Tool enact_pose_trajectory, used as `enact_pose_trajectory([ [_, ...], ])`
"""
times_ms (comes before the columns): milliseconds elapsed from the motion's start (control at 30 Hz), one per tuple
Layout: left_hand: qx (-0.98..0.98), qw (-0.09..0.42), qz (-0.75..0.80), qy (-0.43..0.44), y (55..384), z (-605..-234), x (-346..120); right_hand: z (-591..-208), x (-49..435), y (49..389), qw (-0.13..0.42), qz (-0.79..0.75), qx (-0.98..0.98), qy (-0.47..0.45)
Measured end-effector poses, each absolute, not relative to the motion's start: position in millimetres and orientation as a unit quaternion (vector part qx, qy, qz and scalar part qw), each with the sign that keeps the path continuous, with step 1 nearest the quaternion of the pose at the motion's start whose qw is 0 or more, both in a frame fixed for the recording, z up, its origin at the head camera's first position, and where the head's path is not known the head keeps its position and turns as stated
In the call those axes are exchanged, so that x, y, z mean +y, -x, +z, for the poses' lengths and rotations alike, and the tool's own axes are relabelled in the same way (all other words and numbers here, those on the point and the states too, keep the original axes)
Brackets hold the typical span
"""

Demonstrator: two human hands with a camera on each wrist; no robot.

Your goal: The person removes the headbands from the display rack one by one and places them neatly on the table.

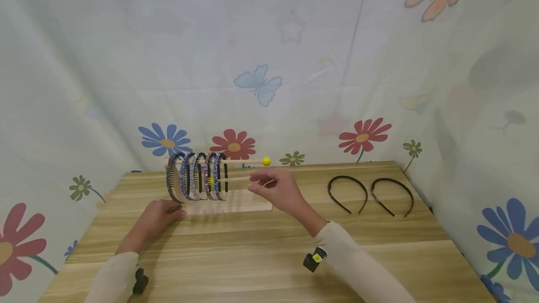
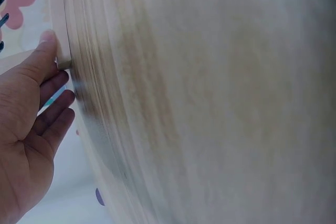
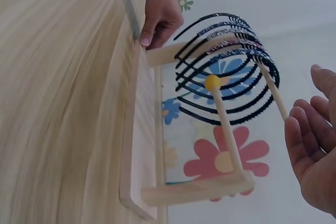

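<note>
A wooden headband stand lies lengthwise on the table, with two rods tipped by yellow balls. Several glittery toothed headbands hang side by side on the rear rod, toward its left end. My left hand grips the left end of the stand's base; in the left wrist view its thumb presses that edge. By the stand's right side is my right hand, its fingers loosely bent and thumb apart. Nothing shows between them. In the right wrist view, its fingertips hide the free end of the headband rod.
Two more dark headbands, one plain-looking and one with a patterned side, lie on the wooden table to the right. A flower-and-butterfly cloth hangs behind the table and at both sides.
</note>
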State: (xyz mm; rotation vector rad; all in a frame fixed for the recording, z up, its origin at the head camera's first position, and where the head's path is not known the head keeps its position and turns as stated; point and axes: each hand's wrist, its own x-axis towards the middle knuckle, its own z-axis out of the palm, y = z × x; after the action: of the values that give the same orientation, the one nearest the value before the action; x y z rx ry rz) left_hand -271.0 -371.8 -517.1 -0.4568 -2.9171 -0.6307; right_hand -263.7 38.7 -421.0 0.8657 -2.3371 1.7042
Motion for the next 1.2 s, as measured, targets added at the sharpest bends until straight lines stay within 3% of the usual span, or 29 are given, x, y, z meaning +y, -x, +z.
enact_pose_trajectory([
  [833, -0.963, 0.071, -0.209, 0.153, 276, -520, -373, -438, -38, 277, -0.007, 0.565, -0.781, -0.266],
  [1200, -0.964, 0.063, -0.209, 0.15, 274, -522, -374, -439, -52, 278, 0.007, 0.564, -0.781, -0.268],
])
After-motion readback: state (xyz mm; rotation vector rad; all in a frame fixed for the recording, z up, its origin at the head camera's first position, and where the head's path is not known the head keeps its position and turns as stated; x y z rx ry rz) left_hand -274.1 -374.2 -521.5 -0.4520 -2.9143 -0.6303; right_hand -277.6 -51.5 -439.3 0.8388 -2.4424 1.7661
